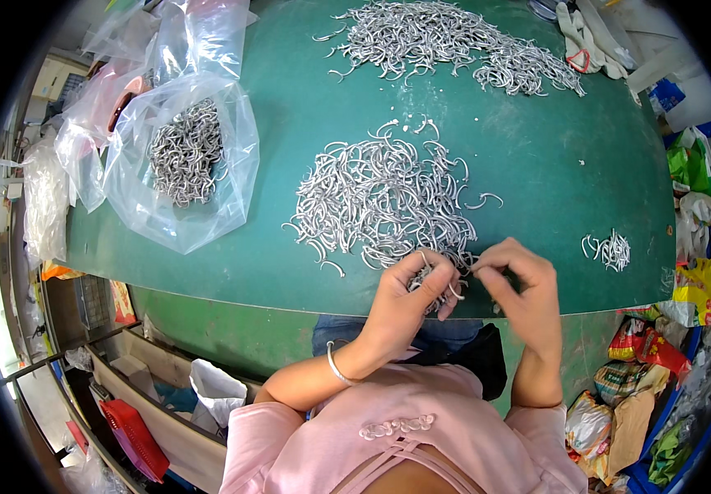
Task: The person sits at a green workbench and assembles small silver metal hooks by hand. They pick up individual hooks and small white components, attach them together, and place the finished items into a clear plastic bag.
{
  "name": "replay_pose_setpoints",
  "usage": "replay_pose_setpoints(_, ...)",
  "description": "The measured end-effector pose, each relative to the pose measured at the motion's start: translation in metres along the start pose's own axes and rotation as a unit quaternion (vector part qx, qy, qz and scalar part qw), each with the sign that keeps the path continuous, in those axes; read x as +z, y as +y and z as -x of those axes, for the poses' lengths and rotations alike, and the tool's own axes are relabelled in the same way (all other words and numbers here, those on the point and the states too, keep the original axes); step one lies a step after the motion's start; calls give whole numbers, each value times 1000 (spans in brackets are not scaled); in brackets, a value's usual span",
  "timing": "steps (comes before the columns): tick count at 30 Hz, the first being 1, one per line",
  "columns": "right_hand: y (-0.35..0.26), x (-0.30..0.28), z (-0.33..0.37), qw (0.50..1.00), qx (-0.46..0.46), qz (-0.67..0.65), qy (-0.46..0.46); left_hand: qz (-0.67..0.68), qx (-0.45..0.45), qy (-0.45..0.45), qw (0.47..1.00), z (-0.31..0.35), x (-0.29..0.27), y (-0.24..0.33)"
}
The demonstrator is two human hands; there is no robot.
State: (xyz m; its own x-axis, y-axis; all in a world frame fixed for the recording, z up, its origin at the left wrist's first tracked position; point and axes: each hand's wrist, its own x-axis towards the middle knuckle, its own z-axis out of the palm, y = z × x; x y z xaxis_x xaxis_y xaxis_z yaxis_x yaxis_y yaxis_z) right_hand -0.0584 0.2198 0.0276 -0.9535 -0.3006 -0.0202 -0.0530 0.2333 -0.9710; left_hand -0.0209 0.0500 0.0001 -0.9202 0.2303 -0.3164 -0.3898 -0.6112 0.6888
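Note:
Small curved silver metal pieces lie in a large heap [380, 193] on the green table, just beyond my hands. At the table's near edge, my left hand [405, 296] is closed around several of these pieces, some showing between thumb and fingers. Close to its right, my right hand [524, 284] pinches with thumb and forefinger at the end of a curved metal piece; most of that piece is hard to make out. The fingertips of both hands are a short gap apart.
A clear plastic bag [236, 177] on the left holds darker curved pieces [187, 152]. Another big heap [434, 37] spreads along the far side, and a small pile [615, 250] sits at the right. White gloves [582, 41] lie far right. Drawers with a red basket [135, 440] stand lower left.

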Motion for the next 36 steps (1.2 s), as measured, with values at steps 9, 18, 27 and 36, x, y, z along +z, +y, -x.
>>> replay_pose_setpoints(9, 44, -8, -41, 882, -134, 417, 173, -32, 12, 21, 999, 1, 3, 3)
replay_pose_setpoints(18, 33, -4, -31, 880, -155, 403, 196, 35, 0, 7, 999, 1, -4, -1)
replay_pose_setpoints(27, 21, 2, -4, 993, 31, 10, 111, 12, -15, 44, 999, 2, 7, 7)
replay_pose_setpoints(36, 12, 3, -12, 997, -34, 57, 45, 13, -24, 17, 999, 5, -3, 2)
